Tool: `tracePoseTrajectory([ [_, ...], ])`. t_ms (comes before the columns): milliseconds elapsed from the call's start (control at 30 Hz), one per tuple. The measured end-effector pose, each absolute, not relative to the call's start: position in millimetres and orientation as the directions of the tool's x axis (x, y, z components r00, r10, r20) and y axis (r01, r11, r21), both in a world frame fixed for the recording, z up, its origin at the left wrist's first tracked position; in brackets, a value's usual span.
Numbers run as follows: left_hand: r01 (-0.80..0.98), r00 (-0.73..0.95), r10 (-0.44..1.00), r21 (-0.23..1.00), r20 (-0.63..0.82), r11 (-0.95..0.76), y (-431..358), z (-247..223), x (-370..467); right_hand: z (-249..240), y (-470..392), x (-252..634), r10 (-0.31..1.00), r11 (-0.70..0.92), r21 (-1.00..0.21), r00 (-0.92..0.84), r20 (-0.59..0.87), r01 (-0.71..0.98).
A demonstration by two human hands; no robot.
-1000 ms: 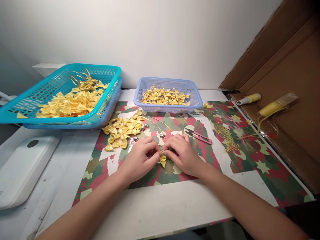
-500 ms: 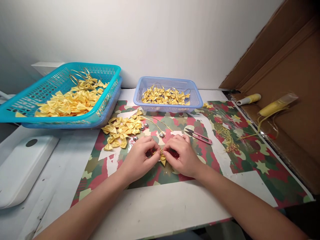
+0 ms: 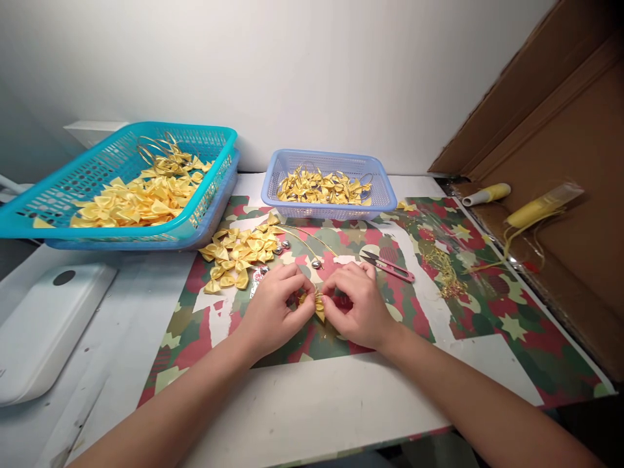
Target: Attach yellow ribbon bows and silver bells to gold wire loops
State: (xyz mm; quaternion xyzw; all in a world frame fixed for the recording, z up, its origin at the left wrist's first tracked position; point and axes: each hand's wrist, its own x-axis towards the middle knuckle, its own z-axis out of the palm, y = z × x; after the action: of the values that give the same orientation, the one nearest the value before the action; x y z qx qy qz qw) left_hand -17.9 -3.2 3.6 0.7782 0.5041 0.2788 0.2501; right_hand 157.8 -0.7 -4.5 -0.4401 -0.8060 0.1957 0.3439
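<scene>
Two hands (image 3: 279, 312), one held bow (image 3: 320, 309), three baskets (image 3: 273, 207), two spools (image 3: 536, 207), one pair of snips (image 3: 394, 270)

**Baskets at the back, hands at the front!**

Here's the desk (image 3: 312, 409), a sheet (image 3: 185, 338) across it. Far left, one basket (image 3: 121, 232) sits on a lower basket (image 3: 223, 205), bows inside; before them, a case (image 3: 53, 331). Back centre, another basket (image 3: 336, 212) holds more bows, the wall (image 3: 312, 78) right behind! Down front, a bow (image 3: 320, 311) lies between the left hand (image 3: 279, 309) and right hand (image 3: 358, 305). Loose bows (image 3: 238, 253) lie beyond the left, bells (image 3: 286, 245) beside them; snips (image 3: 390, 266) lie beyond the right. Further right come thread scraps (image 3: 446, 273), then two spools (image 3: 487, 194) by the cardboard (image 3: 560, 130)!
</scene>
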Motion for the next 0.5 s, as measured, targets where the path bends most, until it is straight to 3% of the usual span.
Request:
tracePoseTrajectory([
  [500, 0.589, 0.305, 0.937, 0.739, 0.172, -0.327, -3.3, 0.6, -19.3, -9.5, -1.1, 156.2, 0.828, 0.560, -0.652, -0.333, 0.451, 0.510],
])
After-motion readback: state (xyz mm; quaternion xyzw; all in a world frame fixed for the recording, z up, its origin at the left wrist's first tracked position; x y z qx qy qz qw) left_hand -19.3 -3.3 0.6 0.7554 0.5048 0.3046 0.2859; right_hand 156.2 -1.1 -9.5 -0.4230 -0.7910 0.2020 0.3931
